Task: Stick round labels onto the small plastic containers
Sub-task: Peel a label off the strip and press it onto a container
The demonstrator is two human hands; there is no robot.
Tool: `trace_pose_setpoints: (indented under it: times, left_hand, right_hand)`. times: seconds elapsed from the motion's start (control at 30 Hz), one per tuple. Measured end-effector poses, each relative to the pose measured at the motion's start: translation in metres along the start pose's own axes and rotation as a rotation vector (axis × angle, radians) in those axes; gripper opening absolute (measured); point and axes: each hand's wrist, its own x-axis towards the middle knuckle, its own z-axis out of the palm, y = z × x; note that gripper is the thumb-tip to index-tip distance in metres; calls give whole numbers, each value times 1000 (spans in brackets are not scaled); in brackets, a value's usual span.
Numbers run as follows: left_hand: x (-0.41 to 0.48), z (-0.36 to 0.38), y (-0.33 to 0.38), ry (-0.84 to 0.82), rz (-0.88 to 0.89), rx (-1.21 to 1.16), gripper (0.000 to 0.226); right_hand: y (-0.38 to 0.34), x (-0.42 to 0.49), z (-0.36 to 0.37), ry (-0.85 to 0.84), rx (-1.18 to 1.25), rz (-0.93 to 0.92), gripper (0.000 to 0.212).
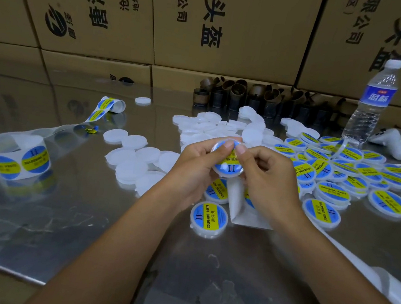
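Left grip [194,162] and right grip [268,171] both pinch one container [229,167]; label roll [16,157] at 9 o'clock.

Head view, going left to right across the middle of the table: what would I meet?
label roll → unlabelled containers → left hand → container gripped by both hands → right hand → labelled containers

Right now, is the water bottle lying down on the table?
No, the water bottle stands upright behind the pile of labelled containers.
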Motion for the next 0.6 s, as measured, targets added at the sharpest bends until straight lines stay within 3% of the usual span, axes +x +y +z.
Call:
trace_pose_setpoints:
  times: [0.2, 0.6]
  left_hand:
    - [0, 0, 0, 101, 16, 96, 25]
    - [-2, 2, -2, 79, 18, 192, 36]
  right_hand:
    - [0, -1, -1, 14, 28, 32, 9]
    - [-2, 1, -3, 105, 72, 58, 12]
